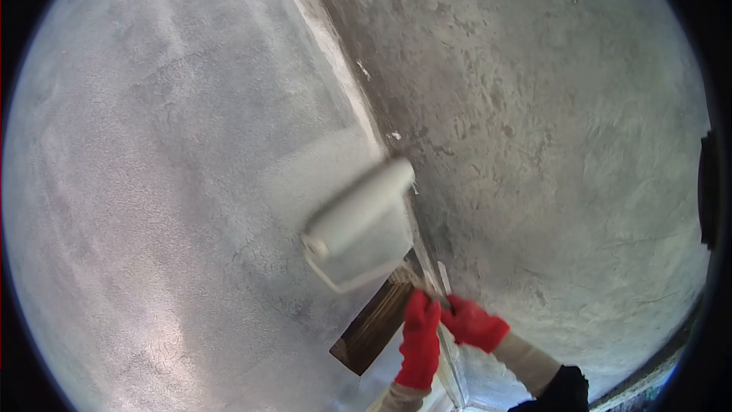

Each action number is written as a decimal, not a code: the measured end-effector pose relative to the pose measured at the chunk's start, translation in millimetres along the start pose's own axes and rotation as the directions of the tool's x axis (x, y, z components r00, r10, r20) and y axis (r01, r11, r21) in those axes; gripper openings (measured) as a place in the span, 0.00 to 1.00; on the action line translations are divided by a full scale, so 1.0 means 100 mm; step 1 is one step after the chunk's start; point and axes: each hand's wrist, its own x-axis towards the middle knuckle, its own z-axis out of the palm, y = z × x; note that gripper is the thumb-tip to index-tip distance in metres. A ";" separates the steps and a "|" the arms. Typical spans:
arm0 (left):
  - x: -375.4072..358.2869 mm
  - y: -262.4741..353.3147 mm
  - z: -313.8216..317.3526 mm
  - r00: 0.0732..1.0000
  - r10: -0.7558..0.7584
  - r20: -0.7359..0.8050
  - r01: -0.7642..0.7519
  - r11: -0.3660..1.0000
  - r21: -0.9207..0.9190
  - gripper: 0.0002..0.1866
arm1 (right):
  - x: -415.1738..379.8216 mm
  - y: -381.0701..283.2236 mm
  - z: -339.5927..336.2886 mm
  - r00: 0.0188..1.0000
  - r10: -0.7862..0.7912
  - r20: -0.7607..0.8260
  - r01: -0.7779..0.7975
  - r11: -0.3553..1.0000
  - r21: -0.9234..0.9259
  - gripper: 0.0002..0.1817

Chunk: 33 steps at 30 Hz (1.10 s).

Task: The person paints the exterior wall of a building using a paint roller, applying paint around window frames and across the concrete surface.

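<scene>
A paint roller (358, 206) with a wide white sleeve, slightly blurred by motion, lies against the grey-white surface beside the corner line. Its thin wire frame bends down toward my hands. My left hand (419, 332), in a red glove, is closed around the roller's handle. Just to the right, my right hand (474, 323), also red-gloved, is wrapped round the handle too. The handle is mostly hidden by the gloves. A fresh paler patch of paint (313, 164) shows next to the sleeve.
A pale painted surface (152, 168) fills the left side. Darker, unpainted-looking grey plaster (549, 122) spreads on the right, beyond a white-edged corner line (335, 53). A brown wooden-looking rectangle (372, 326) sits beside my left hand. A dark object (708, 191) stands at the far right edge.
</scene>
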 end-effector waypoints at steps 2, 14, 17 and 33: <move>-0.16 0.04 0.05 0.988 -0.153 0.007 0.153 0.974 -0.169 0.23 | -0.14 0.16 0.02 0.995 0.090 0.037 -0.091 0.996 0.012 0.22; 0.17 0.69 0.02 0.988 0.076 -0.138 -0.120 0.930 -0.348 0.29 | 0.65 -1.73 -0.45 0.933 -0.342 -0.116 0.355 0.926 0.129 0.22; 0.01 0.57 -0.11 0.991 -0.009 -0.135 -0.035 0.949 -0.314 0.29 | 0.44 -1.20 -0.34 0.993 -0.120 0.005 0.119 0.987 0.108 0.22; -0.05 0.65 0.04 0.999 -0.010 -0.050 -0.007 0.941 -0.338 0.27 | 0.68 -2.12 -0.50 0.975 -0.204 -0.090 0.214 0.970 0.117 0.18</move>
